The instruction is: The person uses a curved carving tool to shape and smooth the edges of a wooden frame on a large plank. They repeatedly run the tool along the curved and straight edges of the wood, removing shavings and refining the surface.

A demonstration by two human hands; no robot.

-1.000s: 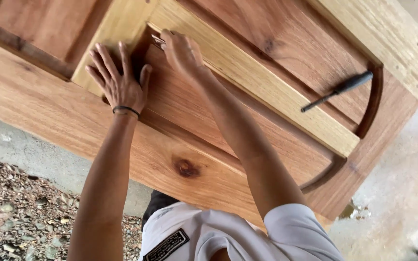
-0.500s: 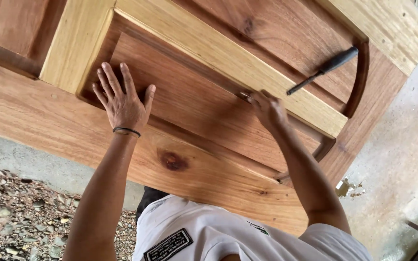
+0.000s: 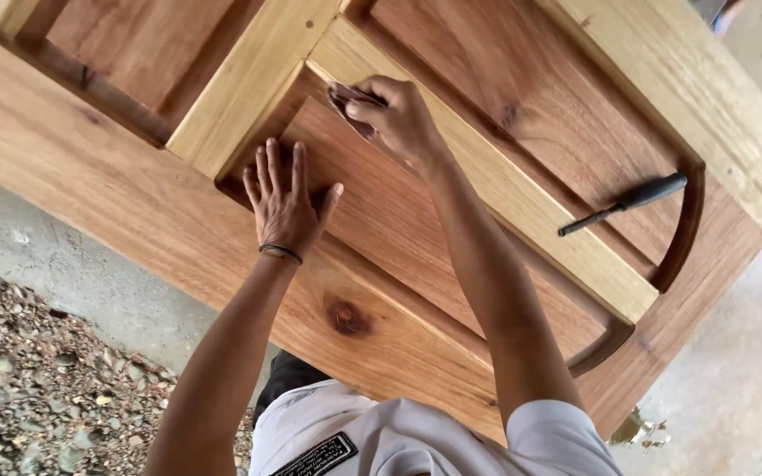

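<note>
Sandpaper, a small brownish folded piece (image 3: pixel 352 99), sits under the fingers of my right hand (image 3: pixel 396 119). I pinch it and press it into the top corner of a sunken reddish-brown wood panel (image 3: pixel 399 220). That panel is part of a big wooden door with raised pale yellow rails (image 3: pixel 504 189), and the door lies flat in front of me.

My left hand (image 3: pixel 286 198) holds nothing. It rests flat on the same panel with its fingers spread wide, near the lower left edge. A thin dark band goes around that wrist. My two hands are near each other but apart.

A slim tool with a black handle and a dark metal shaft (image 3: pixel 625 204) lies on the next panel, well away from my right hand. A dark round knot (image 3: pixel 346 317) shows in the wide board close to my body. Grey gravel (image 3: pixel 37 388) covers the ground on the left.
</note>
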